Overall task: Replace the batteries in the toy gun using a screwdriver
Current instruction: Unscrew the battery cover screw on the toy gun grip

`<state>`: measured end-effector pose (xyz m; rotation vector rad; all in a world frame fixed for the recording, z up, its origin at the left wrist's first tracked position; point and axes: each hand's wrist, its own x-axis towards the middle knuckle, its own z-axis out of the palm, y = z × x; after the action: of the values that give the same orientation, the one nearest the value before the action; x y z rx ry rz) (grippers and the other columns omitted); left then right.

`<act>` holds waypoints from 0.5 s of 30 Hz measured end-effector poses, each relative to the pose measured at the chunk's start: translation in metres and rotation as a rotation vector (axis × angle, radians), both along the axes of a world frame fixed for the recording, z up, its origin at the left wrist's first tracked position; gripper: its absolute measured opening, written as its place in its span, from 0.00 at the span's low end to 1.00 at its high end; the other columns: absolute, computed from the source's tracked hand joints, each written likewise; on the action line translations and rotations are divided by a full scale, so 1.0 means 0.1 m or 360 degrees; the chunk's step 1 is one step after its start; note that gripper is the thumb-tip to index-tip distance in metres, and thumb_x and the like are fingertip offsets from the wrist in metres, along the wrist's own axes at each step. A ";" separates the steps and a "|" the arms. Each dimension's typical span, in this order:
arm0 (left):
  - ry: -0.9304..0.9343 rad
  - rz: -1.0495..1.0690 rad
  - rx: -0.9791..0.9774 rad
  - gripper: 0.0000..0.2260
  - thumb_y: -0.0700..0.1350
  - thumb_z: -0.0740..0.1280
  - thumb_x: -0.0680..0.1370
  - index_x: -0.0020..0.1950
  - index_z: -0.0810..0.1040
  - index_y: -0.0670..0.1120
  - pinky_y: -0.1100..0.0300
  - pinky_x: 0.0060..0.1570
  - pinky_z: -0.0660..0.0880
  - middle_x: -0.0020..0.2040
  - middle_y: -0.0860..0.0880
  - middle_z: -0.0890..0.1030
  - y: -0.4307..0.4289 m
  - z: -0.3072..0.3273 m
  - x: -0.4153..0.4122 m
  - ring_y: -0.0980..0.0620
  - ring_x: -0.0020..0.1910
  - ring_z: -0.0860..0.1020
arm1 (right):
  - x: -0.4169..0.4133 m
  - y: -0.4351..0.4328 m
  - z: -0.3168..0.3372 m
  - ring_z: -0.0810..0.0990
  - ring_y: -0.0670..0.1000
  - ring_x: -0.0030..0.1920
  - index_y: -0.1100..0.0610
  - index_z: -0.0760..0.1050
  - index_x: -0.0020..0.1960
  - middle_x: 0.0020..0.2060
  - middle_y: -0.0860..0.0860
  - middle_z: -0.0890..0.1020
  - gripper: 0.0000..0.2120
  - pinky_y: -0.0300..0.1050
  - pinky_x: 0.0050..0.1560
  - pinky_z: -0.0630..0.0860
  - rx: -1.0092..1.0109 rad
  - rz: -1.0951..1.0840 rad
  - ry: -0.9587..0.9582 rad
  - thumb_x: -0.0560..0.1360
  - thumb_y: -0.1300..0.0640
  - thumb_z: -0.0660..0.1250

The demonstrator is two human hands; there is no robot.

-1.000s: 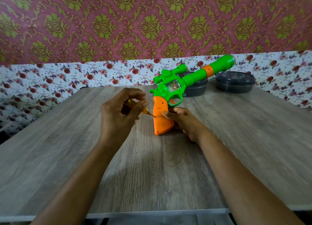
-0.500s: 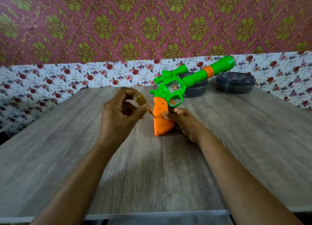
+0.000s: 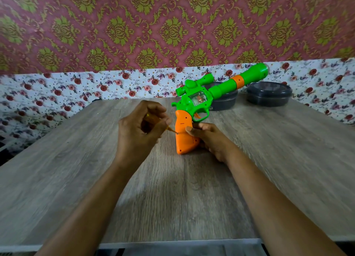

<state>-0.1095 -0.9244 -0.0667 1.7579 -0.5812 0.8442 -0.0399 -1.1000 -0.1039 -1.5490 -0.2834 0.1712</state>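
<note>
Gun (image 3: 199, 100) one, screwdriver (image 3: 171, 129) one, containers (image 3: 269, 94) two

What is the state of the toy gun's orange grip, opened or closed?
Closed. The orange grip shows no gap or removed cover, and the screwdriver in the left hand has its tip at a screw hole on it.

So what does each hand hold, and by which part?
The left hand grips the screwdriver by its yellow handle; the right hand holds the toy gun by its orange grip.

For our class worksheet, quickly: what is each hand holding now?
Left hand: closed on the screwdriver.
Right hand: closed around the toy gun, at its orange handle.
</note>
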 end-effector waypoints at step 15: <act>-0.0013 0.0159 0.0080 0.13 0.57 0.72 0.69 0.45 0.70 0.56 0.54 0.33 0.78 0.39 0.53 0.80 0.00 -0.02 0.00 0.52 0.32 0.78 | -0.02 0.00 0.01 0.79 0.51 0.51 0.62 0.74 0.62 0.55 0.58 0.80 0.16 0.45 0.56 0.75 0.0043 0.0010 0.0002 0.76 0.60 0.63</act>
<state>-0.1090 -0.9248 -0.0684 1.8427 -0.5273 0.9132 -0.0421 -1.0998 -0.1032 -1.5212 -0.2883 0.1725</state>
